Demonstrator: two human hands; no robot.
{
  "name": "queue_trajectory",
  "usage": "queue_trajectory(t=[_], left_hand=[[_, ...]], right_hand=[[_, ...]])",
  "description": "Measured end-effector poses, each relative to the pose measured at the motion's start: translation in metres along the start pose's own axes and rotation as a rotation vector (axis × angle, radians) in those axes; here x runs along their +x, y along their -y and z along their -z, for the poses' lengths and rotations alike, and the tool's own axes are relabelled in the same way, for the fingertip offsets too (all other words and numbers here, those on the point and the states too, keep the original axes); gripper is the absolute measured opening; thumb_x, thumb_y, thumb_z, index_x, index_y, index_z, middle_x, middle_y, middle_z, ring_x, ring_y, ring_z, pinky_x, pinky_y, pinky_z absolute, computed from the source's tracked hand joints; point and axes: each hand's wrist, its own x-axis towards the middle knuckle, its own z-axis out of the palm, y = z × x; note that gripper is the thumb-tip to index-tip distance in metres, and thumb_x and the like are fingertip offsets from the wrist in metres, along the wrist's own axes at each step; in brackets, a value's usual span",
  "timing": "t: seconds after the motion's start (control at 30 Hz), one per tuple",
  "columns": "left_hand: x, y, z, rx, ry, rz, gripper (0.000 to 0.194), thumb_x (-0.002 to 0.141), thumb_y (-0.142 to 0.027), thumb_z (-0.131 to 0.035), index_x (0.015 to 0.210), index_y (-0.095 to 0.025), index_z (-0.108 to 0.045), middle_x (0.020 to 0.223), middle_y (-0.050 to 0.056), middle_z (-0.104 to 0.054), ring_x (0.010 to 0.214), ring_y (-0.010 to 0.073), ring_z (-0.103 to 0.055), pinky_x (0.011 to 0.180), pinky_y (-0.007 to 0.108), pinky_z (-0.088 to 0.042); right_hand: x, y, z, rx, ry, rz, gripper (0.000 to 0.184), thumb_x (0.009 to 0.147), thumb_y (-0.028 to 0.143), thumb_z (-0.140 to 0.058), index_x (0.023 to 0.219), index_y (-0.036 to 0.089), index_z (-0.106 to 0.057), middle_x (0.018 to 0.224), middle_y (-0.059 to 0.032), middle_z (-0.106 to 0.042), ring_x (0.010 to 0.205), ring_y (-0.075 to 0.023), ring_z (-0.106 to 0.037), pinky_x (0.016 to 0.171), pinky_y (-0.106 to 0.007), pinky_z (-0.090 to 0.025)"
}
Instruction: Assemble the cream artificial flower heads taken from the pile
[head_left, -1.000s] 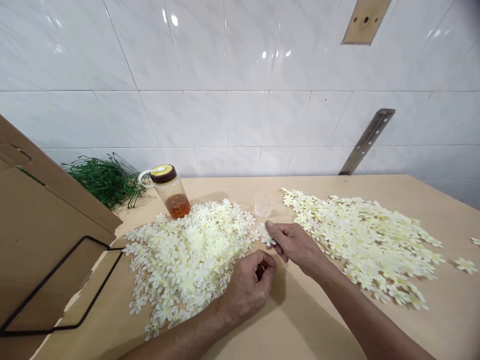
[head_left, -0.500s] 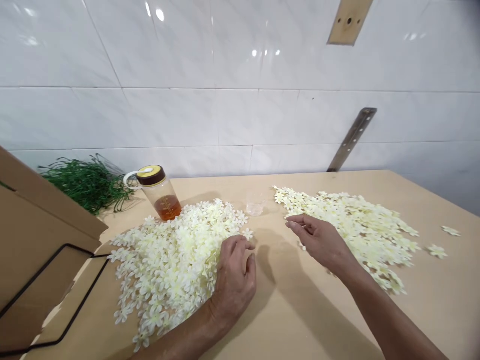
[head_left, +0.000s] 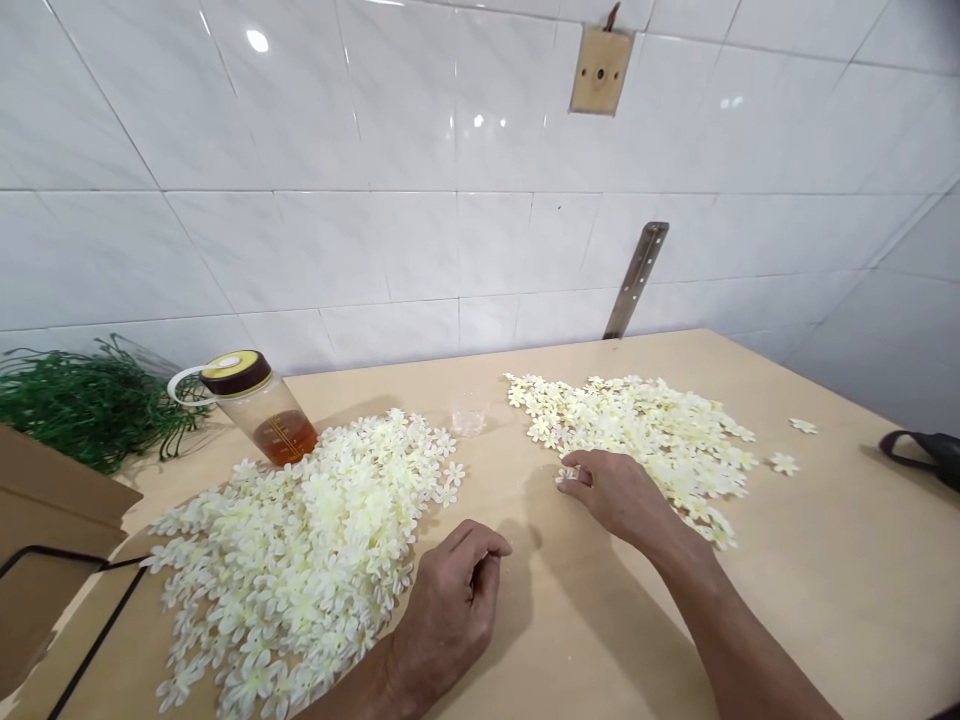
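My right hand (head_left: pixel 611 495) is closed in a pinch at the near left edge of the right-hand heap of pale artificial flowers (head_left: pixel 645 420). A single white flower (head_left: pixel 566 475) shows at its fingertips. Thumb and forefinger of my left hand (head_left: pixel 454 595) are pressed together above the bare table, and whatever they hold is too small to make out. Beside that hand, on the left, spreads a larger heap of white artificial flowers (head_left: pixel 300 560). A small clear cup (head_left: pixel 470 412) stands between the two heaps, towards the wall.
A bottle (head_left: pixel 262 410) of amber liquid with a brown and yellow lid stands behind the left heap. Green artificial stems (head_left: pixel 90 405) lie at the far left, near a cardboard box (head_left: pixel 52 510) and a black wire frame (head_left: pixel 97 640). A black strap (head_left: pixel 926 455) lies far right.
The view has swung to the right. My left hand has moved away from the left heap and its fingers have closed. My right hand's fingertips now have a flower at them.
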Motion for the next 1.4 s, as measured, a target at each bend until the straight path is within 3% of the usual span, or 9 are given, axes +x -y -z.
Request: queue_trajectory(t=[0.13, 0.3, 0.37, 0.53, 0.8, 0.97, 1.13, 1.23, 1.4], left_hand=[[0.001, 0.0, 0.001, 0.017, -0.005, 0.009, 0.02, 0.085, -0.012, -0.048, 0.083, -0.02, -0.066, 0.076, 0.005, -0.064, 0.066, 0.0155, -0.058, 0.061, 0.024, -0.044], [0.0, 0.003, -0.001, -0.007, -0.043, 0.053, 0.015, 0.086, -0.018, -0.052, 0.086, -0.02, -0.067, 0.076, 0.005, -0.065, 0.063, 0.0144, -0.057, 0.058, 0.023, -0.044], [-0.001, 0.006, -0.002, -0.059, -0.061, 0.133, 0.013, 0.087, -0.024, -0.056, 0.093, -0.02, -0.066, 0.071, 0.003, -0.063, 0.06, 0.0136, -0.056, 0.055, 0.022, -0.043], [0.002, 0.013, -0.004, -0.291, -0.096, 0.374, 0.031, 0.088, -0.04, -0.057, 0.11, -0.018, -0.058, 0.06, -0.002, -0.057, 0.051, 0.0125, -0.055, 0.047, 0.021, -0.044], [0.012, 0.018, -0.001, -0.413, -0.114, 0.492, 0.037, 0.082, -0.052, -0.062, 0.084, -0.015, -0.061, 0.053, -0.002, -0.058, 0.043, 0.011, -0.054, 0.043, 0.02, -0.044], [0.018, 0.018, 0.0, -0.445, -0.192, 0.593, 0.044, 0.073, -0.059, -0.068, 0.08, -0.016, -0.061, 0.045, -0.004, -0.056, 0.035, 0.0103, -0.048, 0.035, 0.019, -0.038], [0.022, 0.016, 0.002, -0.475, -0.167, 0.638, 0.047, 0.066, -0.061, -0.071, 0.075, -0.016, -0.061, 0.042, -0.003, -0.054, 0.034, 0.0103, -0.045, 0.034, 0.019, -0.036], [0.023, 0.013, 0.004, -0.499, -0.174, 0.649, 0.044, 0.069, -0.058, -0.071, 0.077, -0.015, -0.062, 0.043, -0.004, -0.054, 0.036, 0.0093, -0.045, 0.036, 0.018, -0.037], [0.023, 0.012, 0.006, -0.53, -0.155, 0.642, 0.04, 0.071, -0.053, -0.072, 0.076, -0.014, -0.06, 0.044, -0.003, -0.055, 0.037, 0.0074, -0.043, 0.037, 0.016, -0.036]], right_hand=[[-0.001, -0.001, -0.003, -0.032, -0.002, 0.019, 0.01, 0.081, 0.03, -0.062, 0.082, 0.022, -0.069, 0.077, -0.0041, -0.069, 0.07, -0.019, -0.06, 0.059, -0.027, -0.033], [-0.001, 0.007, -0.003, 0.136, -0.077, 0.041, 0.015, 0.082, 0.034, -0.064, 0.073, 0.022, -0.068, 0.07, -0.0015, -0.067, 0.066, -0.0174, -0.059, 0.061, -0.027, -0.037], [-0.004, 0.018, -0.005, 0.281, -0.087, 0.107, 0.017, 0.083, 0.036, -0.064, 0.074, 0.022, -0.069, 0.069, -0.0009, -0.067, 0.065, -0.0164, -0.059, 0.061, -0.027, -0.04], [-0.018, 0.054, -0.02, 0.553, -0.004, 0.368, 0.013, 0.086, 0.028, -0.064, 0.084, 0.021, -0.074, 0.076, -0.0024, -0.07, 0.069, -0.015, -0.062, 0.065, -0.025, -0.045], [-0.031, 0.068, -0.037, 0.828, 0.111, 0.277, 0.018, 0.084, 0.022, -0.062, 0.099, 0.019, -0.071, 0.076, -0.0008, -0.067, 0.066, -0.0122, -0.058, 0.06, -0.022, -0.046], [-0.031, 0.068, -0.038, 0.753, 0.069, 0.356, 0.038, 0.075, 0.015, -0.067, 0.113, 0.022, -0.068, 0.085, -0.0017, -0.064, 0.071, -0.0133, -0.059, 0.068, -0.024, -0.049], [-0.03, 0.067, -0.04, 0.704, 0.074, 0.378, 0.033, 0.081, 0.022, -0.069, 0.113, 0.025, -0.069, 0.087, -0.0014, -0.066, 0.072, -0.013, -0.061, 0.073, -0.024, -0.049], [-0.029, 0.067, -0.039, 0.682, 0.08, 0.403, 0.036, 0.08, 0.028, -0.072, 0.116, 0.027, -0.068, 0.086, -0.001, -0.066, 0.073, -0.0133, -0.061, 0.074, -0.023, -0.049], [-0.029, 0.069, -0.039, 0.666, 0.04, 0.429, 0.031, 0.082, 0.022, -0.069, 0.113, 0.028, -0.07, 0.084, -0.0002, -0.069, 0.075, -0.0136, -0.062, 0.074, -0.021, -0.048]])
